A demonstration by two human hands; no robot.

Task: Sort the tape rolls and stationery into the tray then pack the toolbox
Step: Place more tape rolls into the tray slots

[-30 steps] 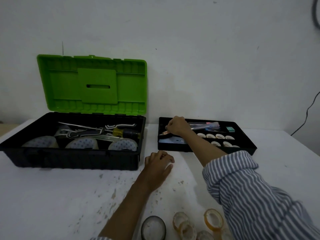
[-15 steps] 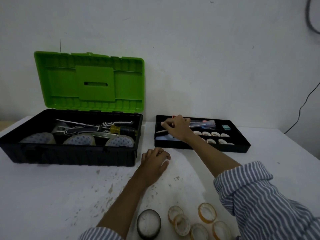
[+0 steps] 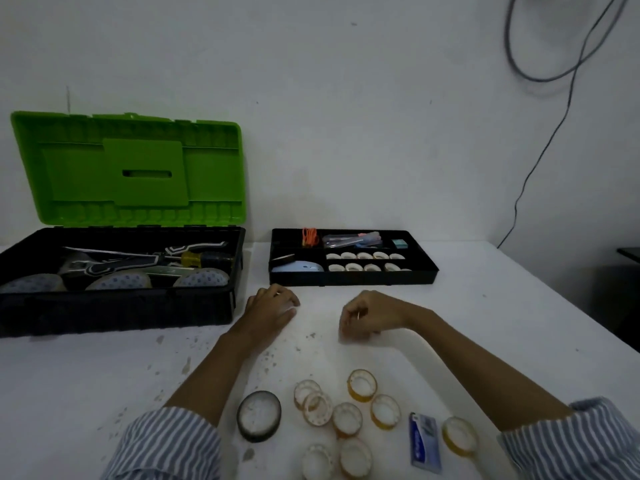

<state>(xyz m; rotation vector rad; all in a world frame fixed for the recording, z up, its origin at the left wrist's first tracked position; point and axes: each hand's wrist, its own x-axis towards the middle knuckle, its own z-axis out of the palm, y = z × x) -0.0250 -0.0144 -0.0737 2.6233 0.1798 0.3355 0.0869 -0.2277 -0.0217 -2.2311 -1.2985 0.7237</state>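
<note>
Resting your left grip (image 3: 273,308) on the bench (image 3: 104,375) before the tray (image 3: 353,280).
It lies relaxed, empty; your right grip (image 3: 363,315), likewise placed, is curled, contents unclear.

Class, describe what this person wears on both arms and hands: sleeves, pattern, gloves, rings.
Both sleeves are blue-and-white striped shirt fabric: left sleeve and right sleeve, pushed up near the elbows. The left hand and right hand wear no gloves; a glint on each may be a ring.

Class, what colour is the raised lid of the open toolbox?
Bright green; the lid stands above the black toolbox base, seen in the head view.
</note>
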